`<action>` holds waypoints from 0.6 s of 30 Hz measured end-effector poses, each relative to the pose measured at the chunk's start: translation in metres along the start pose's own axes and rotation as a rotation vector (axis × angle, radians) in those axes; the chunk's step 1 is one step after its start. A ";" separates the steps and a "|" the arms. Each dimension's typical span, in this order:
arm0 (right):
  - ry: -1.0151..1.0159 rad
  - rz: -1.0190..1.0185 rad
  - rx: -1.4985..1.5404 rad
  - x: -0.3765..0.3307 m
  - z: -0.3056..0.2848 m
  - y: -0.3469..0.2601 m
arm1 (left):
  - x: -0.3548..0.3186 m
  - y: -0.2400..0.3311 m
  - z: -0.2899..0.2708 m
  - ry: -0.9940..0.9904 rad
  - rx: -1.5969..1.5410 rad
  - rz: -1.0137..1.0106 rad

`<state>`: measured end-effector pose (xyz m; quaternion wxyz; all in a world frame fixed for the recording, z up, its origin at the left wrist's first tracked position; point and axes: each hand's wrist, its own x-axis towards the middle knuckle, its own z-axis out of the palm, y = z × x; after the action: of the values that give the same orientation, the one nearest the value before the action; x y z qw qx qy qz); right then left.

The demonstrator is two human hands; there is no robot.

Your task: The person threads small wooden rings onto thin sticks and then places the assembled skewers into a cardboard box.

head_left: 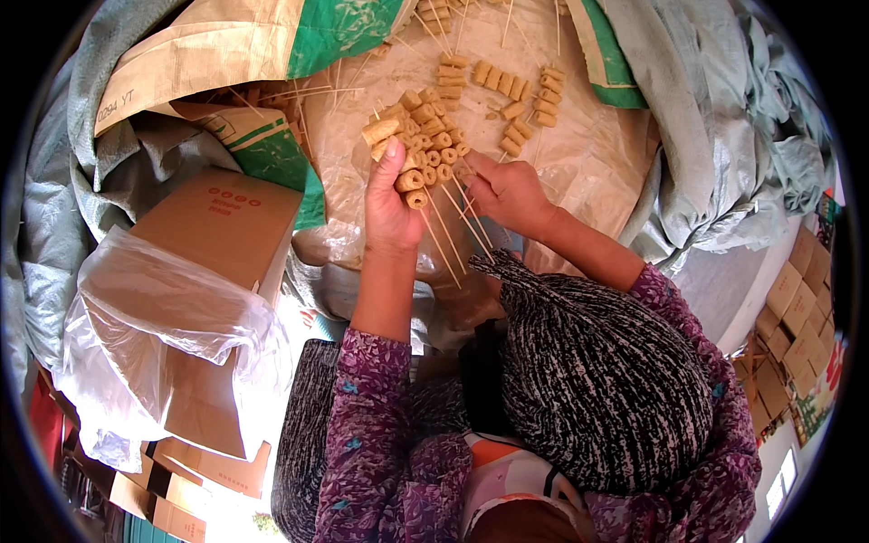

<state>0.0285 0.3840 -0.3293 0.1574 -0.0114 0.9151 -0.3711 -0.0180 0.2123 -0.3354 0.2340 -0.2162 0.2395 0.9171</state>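
Observation:
My left hand (389, 204) holds a bunch of thin bamboo skewers (448, 231), each loaded with small tan cylinder pieces (425, 145) fanned out above my fingers. My right hand (507, 190) pinches one skewer at the right side of the bunch, fingertips against the lowest pieces. Both forearms come up from patterned purple sleeves. Beyond the hands, more loaded skewers (520, 95) lie on a sheet of clear plastic (588, 163).
A cardboard box (226, 217) sits at the left with a crumpled clear plastic bag (163, 317) over it. Paper sacks (226, 41) and grey woven sacking (724, 118) ring the plastic sheet. Stacked cartons (792, 299) stand at far right. Dark striped fabric (597, 371) covers my lap.

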 end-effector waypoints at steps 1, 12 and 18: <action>-0.008 -0.003 0.018 0.000 -0.001 -0.001 | 0.001 0.002 -0.001 -0.001 -0.010 -0.008; -0.044 -0.027 0.029 -0.002 -0.006 -0.010 | 0.002 0.007 -0.013 -0.159 -0.255 -0.106; -0.251 0.173 0.365 0.004 -0.020 -0.012 | 0.001 0.005 -0.021 -0.127 -0.247 -0.086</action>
<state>0.0172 0.3880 -0.3085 0.3004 0.0496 0.8037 -0.5112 -0.0153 0.1978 -0.3507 0.2594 -0.1948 0.0999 0.9406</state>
